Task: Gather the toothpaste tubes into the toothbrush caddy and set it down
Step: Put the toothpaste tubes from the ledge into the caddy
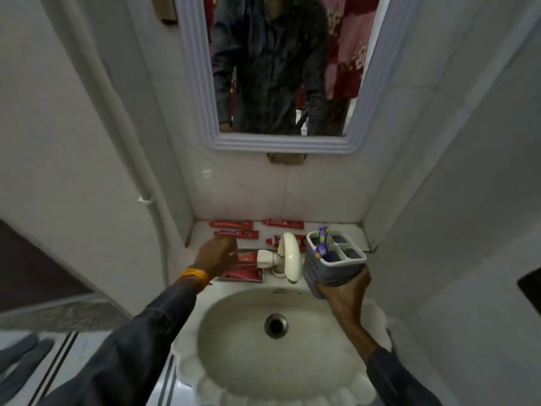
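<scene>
Several red toothpaste tubes lie on the white ledge (348, 230) behind the basin: one at the back left (231, 223), one just below it (243, 234), one at the back middle (282, 222), one partly behind the tap (273, 240), and two nearer ones (247, 257) (243, 272). My right hand (344, 291) holds the grey four-compartment caddy (332, 263) from below, tilted, above the basin's right rim; purple and green toothbrushes (322, 244) stand in it. My left hand (218, 256) reaches over the left tubes, fingers curled at the tube beside the tap; whether it grips is hidden.
A cream tap (288, 256) stands mid-ledge between hand and caddy. The white scalloped basin (234, 332) with its drain (275, 325) lies below. Tiled walls close in on both sides; a white-framed mirror (278, 143) hangs above. A white pipe (128, 148) runs down the left wall.
</scene>
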Available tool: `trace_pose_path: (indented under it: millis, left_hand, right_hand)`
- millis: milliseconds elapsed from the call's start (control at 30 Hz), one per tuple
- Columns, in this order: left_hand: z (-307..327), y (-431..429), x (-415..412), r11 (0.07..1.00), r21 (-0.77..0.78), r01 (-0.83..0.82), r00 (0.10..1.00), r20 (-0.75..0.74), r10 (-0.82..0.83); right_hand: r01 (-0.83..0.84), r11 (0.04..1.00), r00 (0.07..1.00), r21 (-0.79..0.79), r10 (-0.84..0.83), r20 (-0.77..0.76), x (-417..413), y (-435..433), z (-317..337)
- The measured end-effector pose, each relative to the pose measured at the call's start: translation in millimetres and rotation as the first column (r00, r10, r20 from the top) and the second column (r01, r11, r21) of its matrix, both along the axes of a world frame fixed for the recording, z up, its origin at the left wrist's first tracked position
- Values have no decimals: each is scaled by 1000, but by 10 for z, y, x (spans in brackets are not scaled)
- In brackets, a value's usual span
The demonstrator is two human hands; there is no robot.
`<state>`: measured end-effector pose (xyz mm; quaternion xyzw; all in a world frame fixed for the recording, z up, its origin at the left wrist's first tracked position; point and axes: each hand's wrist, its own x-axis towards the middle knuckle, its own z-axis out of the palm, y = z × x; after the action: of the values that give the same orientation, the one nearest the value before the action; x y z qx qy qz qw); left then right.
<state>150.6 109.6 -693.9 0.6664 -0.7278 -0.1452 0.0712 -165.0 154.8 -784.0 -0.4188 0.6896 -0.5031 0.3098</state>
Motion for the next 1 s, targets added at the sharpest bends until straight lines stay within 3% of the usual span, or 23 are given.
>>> trace_pose_path:
  millis: [133,300,533,633,733,833,1000]
  left_hand:
    - [-431,58,3,992,119,42,988,142,-59]
    - [-659,-31,-102,983,119,137,942,293,-166]
    - [-542,-112,-116,971,212,108,931,320,-173]
    - [-279,13,54,979,204,9,981,190,-48]
    - [232,-2,190,987,102,-123,987,-94,133]
    - [765,-158,-7,991,-19,-134,873,-475,109]
    - [1135,-514,-869,994,-108,-1,675,-734,-79]
  right_hand:
    - [11,999,997,-52,-7,75,120,14,48]
    - [47,997,996,-55,-42,80,143,-20,-28]
    - [63,996,993,-66,-56,102,180,-5,-35]
    - [42,998,996,-54,-37,82,135,-7,-53]
    - [49,997,996,-65,-44,74,185,12,19]
    - [49,995,996,-82,-42,83,219,13,50]
    - [30,996,996,-82,-22,91,208,21,72]
